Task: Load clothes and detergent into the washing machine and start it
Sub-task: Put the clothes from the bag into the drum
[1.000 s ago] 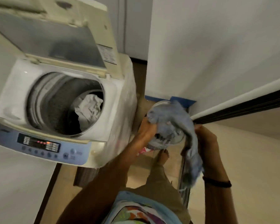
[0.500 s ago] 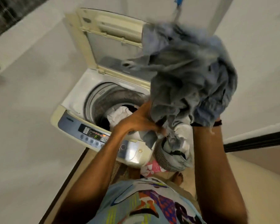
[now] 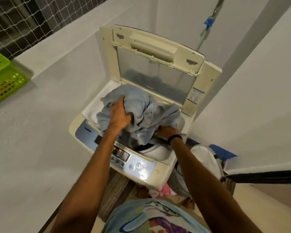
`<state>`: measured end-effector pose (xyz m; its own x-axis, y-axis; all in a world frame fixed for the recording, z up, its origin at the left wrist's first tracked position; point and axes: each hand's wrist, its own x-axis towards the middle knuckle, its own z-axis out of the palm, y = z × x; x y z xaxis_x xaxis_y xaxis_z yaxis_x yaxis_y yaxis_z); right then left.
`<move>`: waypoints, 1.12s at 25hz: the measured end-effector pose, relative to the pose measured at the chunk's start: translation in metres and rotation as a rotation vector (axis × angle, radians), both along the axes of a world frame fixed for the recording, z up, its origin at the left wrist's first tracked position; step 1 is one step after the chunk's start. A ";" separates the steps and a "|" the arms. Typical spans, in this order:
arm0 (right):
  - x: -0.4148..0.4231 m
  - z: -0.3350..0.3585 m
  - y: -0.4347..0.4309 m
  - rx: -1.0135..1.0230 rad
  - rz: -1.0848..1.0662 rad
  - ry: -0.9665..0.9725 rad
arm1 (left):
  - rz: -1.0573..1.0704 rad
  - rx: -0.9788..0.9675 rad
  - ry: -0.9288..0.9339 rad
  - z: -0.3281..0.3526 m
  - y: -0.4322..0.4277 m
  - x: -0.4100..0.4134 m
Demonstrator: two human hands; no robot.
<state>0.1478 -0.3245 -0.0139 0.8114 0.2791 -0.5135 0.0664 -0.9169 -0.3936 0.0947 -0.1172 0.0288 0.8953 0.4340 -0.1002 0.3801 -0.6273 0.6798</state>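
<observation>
A cream top-loading washing machine (image 3: 165, 175) stands against the wall with its lid (image 3: 156, 73) raised. A bundle of blue-grey clothes (image 3: 146, 113) lies over the drum opening and hides most of it. My left hand (image 3: 119, 115) presses down on the bundle's left side, fingers gripping the cloth. My right hand (image 3: 168, 132), with a black wristband, grips the bundle's lower right edge at the drum rim. The blue control panel (image 3: 124, 157) with lit display and round buttons runs under my left forearm. No detergent is visible.
A green plastic basket (image 3: 2, 76) sits on the white ledge at the left, below a netted window. A laundry basket with white cloth (image 3: 203, 162) stands on the floor right of the machine. A blue-clipped pole (image 3: 208, 22) leans in the back corner. White walls close both sides.
Both hands have brought the blue-grey bundle down from in front of the camera onto the drum opening. The white garment seen inside the drum is now covered.
</observation>
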 end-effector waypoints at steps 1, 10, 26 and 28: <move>-0.011 -0.008 -0.004 0.009 -0.011 -0.041 | -0.120 0.160 0.330 -0.026 -0.002 -0.008; -0.036 -0.048 -0.138 0.251 -0.506 -0.057 | -0.245 -0.165 0.250 -0.068 -0.188 -0.006; 0.009 -0.533 -0.385 0.007 -0.695 0.514 | -0.313 -0.214 0.776 -0.477 -0.462 0.073; 0.031 -0.605 -0.375 0.050 -0.662 0.492 | -0.160 -0.277 0.756 -0.520 -0.467 0.084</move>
<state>0.1786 -0.6998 -0.6184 0.5022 -0.1454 -0.8525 -0.6717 -0.6864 -0.2786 0.1783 -0.5841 -0.4911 0.5919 0.1779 -0.7861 0.7179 -0.5597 0.4139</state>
